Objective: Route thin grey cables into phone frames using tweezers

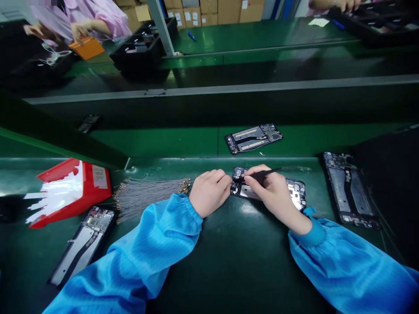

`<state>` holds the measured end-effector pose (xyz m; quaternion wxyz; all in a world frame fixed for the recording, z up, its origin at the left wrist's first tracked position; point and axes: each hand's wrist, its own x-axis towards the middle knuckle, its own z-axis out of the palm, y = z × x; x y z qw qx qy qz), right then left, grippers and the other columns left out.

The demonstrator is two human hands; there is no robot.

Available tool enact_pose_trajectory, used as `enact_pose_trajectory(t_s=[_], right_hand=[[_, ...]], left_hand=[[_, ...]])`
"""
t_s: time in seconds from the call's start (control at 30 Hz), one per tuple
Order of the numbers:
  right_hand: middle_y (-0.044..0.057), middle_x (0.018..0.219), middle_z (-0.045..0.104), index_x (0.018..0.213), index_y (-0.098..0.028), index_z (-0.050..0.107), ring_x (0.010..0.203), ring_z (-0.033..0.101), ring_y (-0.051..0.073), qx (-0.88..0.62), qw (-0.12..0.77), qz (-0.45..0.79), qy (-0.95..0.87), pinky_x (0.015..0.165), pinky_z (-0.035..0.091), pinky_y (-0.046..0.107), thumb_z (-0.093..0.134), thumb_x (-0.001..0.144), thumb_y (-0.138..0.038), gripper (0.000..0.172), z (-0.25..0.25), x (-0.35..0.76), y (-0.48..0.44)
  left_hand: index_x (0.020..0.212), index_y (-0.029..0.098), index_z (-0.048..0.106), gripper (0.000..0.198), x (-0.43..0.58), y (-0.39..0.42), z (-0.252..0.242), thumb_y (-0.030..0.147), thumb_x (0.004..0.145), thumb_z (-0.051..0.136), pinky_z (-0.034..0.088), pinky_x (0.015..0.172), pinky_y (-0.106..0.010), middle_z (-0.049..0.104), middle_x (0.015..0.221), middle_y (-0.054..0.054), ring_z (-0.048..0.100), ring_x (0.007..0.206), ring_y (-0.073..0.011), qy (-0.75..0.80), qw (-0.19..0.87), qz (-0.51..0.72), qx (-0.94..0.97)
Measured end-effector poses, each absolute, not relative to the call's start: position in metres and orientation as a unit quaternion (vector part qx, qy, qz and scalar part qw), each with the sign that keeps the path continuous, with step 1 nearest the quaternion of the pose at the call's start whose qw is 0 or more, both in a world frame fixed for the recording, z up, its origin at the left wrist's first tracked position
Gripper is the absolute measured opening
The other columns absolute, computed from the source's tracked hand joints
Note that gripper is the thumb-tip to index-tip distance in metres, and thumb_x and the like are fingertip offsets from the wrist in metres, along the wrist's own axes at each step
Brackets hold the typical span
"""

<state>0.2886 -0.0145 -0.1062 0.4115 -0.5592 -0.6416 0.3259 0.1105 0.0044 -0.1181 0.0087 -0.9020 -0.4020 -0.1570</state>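
An opened phone body (250, 192) lies flat on the green bench in front of me, its inner parts showing. My right hand (273, 187) reaches over it, pinching black tweezers (266, 173) whose tip is down at the phone's left end. My left hand (211, 192) is closed at that same end, fingertips at the phone's edge; whatever is between them is hidden. Just left of this hand, a bundle of thin cables (147, 194) with gold-coloured ends is spread on the bench.
More opened phone bodies lie at the back (253, 138), the right (350, 189) and the left (81, 244). A red bin (94, 189) holds white strips. A green post (65, 131) rises on the left. Across the line, a person in pink (94, 22) holds an orange object (87, 47).
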Motion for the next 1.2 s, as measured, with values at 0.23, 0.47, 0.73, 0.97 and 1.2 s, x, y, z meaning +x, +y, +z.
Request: enact_pose_trajectory(t_s=[0.23, 0.47, 0.73, 0.97, 1.2], right_hand=[[0.001, 0.08, 0.063, 0.08, -0.02, 0.059, 0.069, 0.06, 0.014, -0.562, 0.409, 0.325, -0.641, 0.062, 0.046, 0.026, 0.056, 0.079, -0.026, 0.007, -0.106, 0.2898, -0.0146], [0.002, 0.08, 0.064, 0.079, -0.02, 0.06, 0.068, 0.06, 0.014, -0.565, 0.406, 0.321, -0.642, 0.061, 0.047, 0.026, 0.056, 0.078, -0.026, 0.007, -0.105, 0.289, -0.0146], [0.002, 0.081, 0.064, 0.08, -0.019, 0.06, 0.071, 0.061, 0.014, -0.563, 0.404, 0.312, -0.65, 0.063, 0.047, 0.025, 0.057, 0.078, -0.025, 0.007, -0.1057, 0.2889, -0.0134], [0.001, 0.081, 0.064, 0.08, -0.02, 0.06, 0.074, 0.061, 0.016, -0.545, 0.399, 0.283, -0.681, 0.067, 0.048, 0.028, 0.057, 0.078, -0.024, 0.005, -0.1057, 0.2895, -0.0139], [0.004, 0.085, 0.062, 0.087, -0.021, 0.056, 0.078, 0.058, 0.016, -0.454, 0.393, 0.224, -0.767, 0.07, 0.048, 0.03, 0.052, 0.081, -0.015, 0.009, -0.1063, 0.2867, -0.0196]], left_hand=[[0.077, 0.018, 0.057, 0.019, 0.1103, 0.0052, -0.1179, 0.022, 0.087, 0.04, 0.039, 0.064, -0.024, 0.053, 0.073, -0.001, 0.048, 0.068, -0.0129, -0.405, 0.011, -0.156, -0.901], [0.075, 0.018, 0.056, 0.021, 0.1099, 0.0043, -0.1165, 0.021, 0.087, 0.039, 0.038, 0.063, -0.025, 0.053, 0.072, -0.001, 0.048, 0.068, -0.013, -0.396, 0.016, -0.156, -0.905], [0.076, 0.018, 0.055, 0.019, 0.1092, 0.0037, -0.1188, 0.022, 0.087, 0.04, 0.037, 0.063, -0.025, 0.052, 0.073, -0.001, 0.047, 0.069, -0.0133, -0.394, 0.014, -0.151, -0.907], [0.076, 0.018, 0.055, 0.02, 0.1093, 0.0036, -0.1185, 0.022, 0.088, 0.039, 0.037, 0.063, -0.026, 0.052, 0.073, -0.001, 0.047, 0.069, -0.0132, -0.391, 0.014, -0.148, -0.908], [0.075, 0.018, 0.055, 0.019, 0.1106, 0.0037, -0.1166, 0.022, 0.086, 0.04, 0.037, 0.062, -0.025, 0.052, 0.071, 0.0, 0.047, 0.068, -0.0136, -0.392, 0.016, -0.151, -0.907]])
